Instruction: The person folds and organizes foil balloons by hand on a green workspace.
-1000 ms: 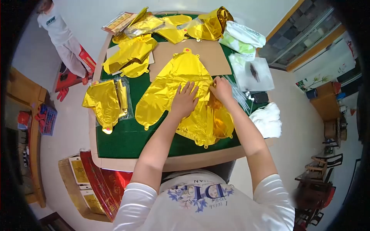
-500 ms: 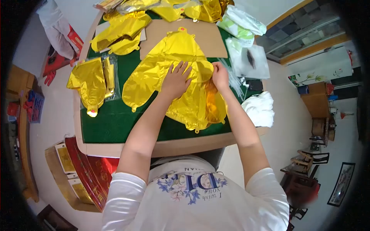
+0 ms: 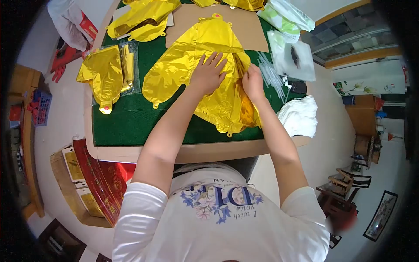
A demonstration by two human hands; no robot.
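A flat gold foil balloon (image 3: 174,74) with small tabs lies spread on the green table mat (image 3: 126,126). My left hand (image 3: 207,75) rests on its middle, palm down with the fingers spread. At the balloon's right edge, the fingers of my right hand (image 3: 254,82) are closed on the foil, where it creases and lifts a little. Below that hand, a darker orange-gold part of the foil (image 3: 248,112) shows in a fold. My right fingertips are partly hidden.
Another gold balloon (image 3: 104,74) lies left beside a clear packet (image 3: 128,70). More gold foil (image 3: 144,17) is at the back, near a cardboard sheet (image 3: 187,32). To the right are clear plastic straws (image 3: 271,76), plastic bags (image 3: 290,54), a black box (image 3: 298,87) and a white bundle (image 3: 299,115).
The view has shifted, so the table sits higher in the picture. My right hand has slid along the balloon's edge toward me, and the foil there has creased. My left hand stays on the balloon.
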